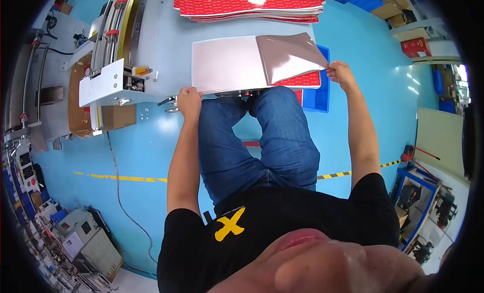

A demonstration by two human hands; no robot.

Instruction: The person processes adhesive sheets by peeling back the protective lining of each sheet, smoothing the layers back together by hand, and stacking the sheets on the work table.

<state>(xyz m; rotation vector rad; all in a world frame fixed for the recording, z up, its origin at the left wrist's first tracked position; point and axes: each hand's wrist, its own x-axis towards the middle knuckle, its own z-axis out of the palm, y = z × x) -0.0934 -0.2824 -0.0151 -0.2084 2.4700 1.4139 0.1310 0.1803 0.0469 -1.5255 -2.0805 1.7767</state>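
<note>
A pale pinkish sheet (227,65) lies flat across the front of the grey table, over a red printed sheet (307,80) that shows at its right end. A glossy brownish-grey film (285,51) covers the right part, its near right corner drawn up and creased. My right hand (340,73) pinches that corner, just past the table's right edge. At the near left corner of the pale sheet, my left hand (189,100) is closed on the edge, its fingertips partly hidden.
Behind the sheet is a stack of red printed sheets (247,5). A blue bin (316,99) stands below the table's right end. To the left is a roller machine (108,81) with a metal frame. My knees are against the table's front edge.
</note>
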